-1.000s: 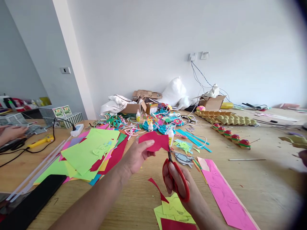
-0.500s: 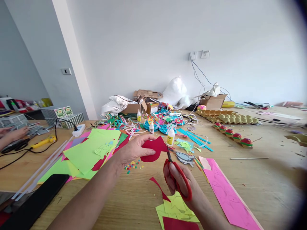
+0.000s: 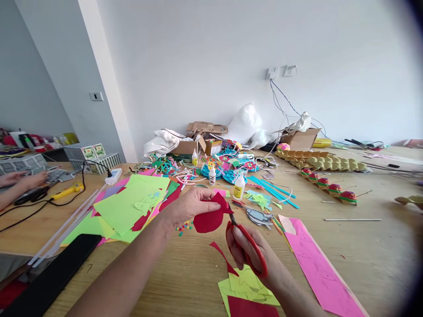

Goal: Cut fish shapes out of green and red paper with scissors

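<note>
Between thumb and fingers, my left hand (image 3: pixel 191 206) pinches a piece of red paper (image 3: pixel 209 221) with a rounded lower edge. My right hand (image 3: pixel 249 248) is wrapped round the red handles of a pair of scissors (image 3: pixel 254 259). The blades meet the paper at its right edge, where a small flap sticks out. Below them a curved red paper strip (image 3: pixel 223 257) lies on the table. Yellow-green paper sheets (image 3: pixel 247 286) with pencil drawings lie under my right wrist, with a red sheet (image 3: pixel 253 307) at the front edge of view.
Coloured paper (image 3: pixel 128 204) is piled on the left beside a black bar (image 3: pixel 62 273). Glue bottles (image 3: pixel 238 187) stand behind my hands. A pink sheet (image 3: pixel 320 264) and egg-carton caterpillar (image 3: pixel 330 187) lie to the right. Another person's hands (image 3: pixel 24 182) work at far left.
The red paper has turned and tilted in my left hand, and its cut edge now has a flap beside the blades. The whole view has shifted slightly, so things appear farther right.
</note>
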Demonstrator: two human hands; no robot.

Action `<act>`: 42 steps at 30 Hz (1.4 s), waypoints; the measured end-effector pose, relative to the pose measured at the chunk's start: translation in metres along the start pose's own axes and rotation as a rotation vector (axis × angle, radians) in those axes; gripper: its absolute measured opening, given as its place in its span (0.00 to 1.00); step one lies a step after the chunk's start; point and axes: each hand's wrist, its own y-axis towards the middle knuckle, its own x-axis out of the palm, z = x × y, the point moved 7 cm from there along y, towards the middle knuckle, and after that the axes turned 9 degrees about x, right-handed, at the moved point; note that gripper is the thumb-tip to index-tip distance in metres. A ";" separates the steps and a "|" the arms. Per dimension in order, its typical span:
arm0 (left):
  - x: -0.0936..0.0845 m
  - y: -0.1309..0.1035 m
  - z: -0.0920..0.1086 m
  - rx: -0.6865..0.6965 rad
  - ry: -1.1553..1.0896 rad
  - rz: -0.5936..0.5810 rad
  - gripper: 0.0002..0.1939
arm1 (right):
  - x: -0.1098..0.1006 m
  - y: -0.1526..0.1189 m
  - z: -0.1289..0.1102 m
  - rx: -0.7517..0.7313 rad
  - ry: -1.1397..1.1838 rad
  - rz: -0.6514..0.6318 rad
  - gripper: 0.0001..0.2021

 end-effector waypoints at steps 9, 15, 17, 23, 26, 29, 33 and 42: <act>0.000 -0.002 0.006 0.027 0.051 0.074 0.08 | 0.000 -0.003 0.000 -0.012 -0.030 -0.013 0.22; 0.013 -0.002 0.012 0.045 0.001 0.003 0.06 | 0.001 -0.001 0.000 -0.011 -0.019 -0.023 0.22; 0.014 -0.003 0.012 0.042 -0.018 0.008 0.06 | 0.000 -0.001 0.001 -0.004 -0.011 -0.027 0.22; 0.016 -0.004 0.005 0.003 -0.077 0.030 0.06 | 0.000 -0.001 0.004 -0.007 0.021 -0.032 0.22; 0.018 -0.003 0.003 0.006 -0.105 0.033 0.05 | 0.002 -0.002 0.002 -0.006 0.026 -0.040 0.22; 0.018 -0.003 0.002 -0.001 -0.122 0.056 0.05 | 0.002 -0.002 0.000 -0.004 0.031 -0.018 0.23; 0.018 -0.004 0.003 -0.013 -0.145 0.059 0.05 | 0.001 -0.003 0.000 0.006 0.032 -0.005 0.23; 0.016 -0.004 0.000 -0.053 -0.092 0.020 0.07 | 0.003 -0.002 0.004 -0.013 0.108 -0.099 0.22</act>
